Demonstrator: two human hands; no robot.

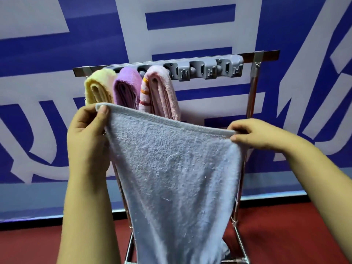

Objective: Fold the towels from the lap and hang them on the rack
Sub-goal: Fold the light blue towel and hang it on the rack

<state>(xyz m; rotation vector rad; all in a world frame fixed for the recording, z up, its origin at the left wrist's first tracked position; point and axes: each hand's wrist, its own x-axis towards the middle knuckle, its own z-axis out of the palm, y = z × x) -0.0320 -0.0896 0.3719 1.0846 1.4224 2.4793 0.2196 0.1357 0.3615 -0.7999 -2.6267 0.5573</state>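
Note:
A light blue towel [175,168] hangs spread in front of me, its hemmed top edge stretched between both hands. My left hand [87,134] pinches the upper left corner and my right hand [253,133] pinches the upper right corner. Behind it stands a metal rack [255,60] with a grey hook strip [209,70] along its top bar. Folded towels hang on the strip's left part: a yellow towel [97,86], a purple towel [126,86] and a pink towel [162,92] with an orange-striped edge. The blue towel hides the rack's lower middle.
The right half of the grey hook strip holds nothing. A blue and white patterned wall [190,25] stands close behind the rack. Red floor [285,235] lies below, with the rack's chrome legs [240,239] reaching down to it.

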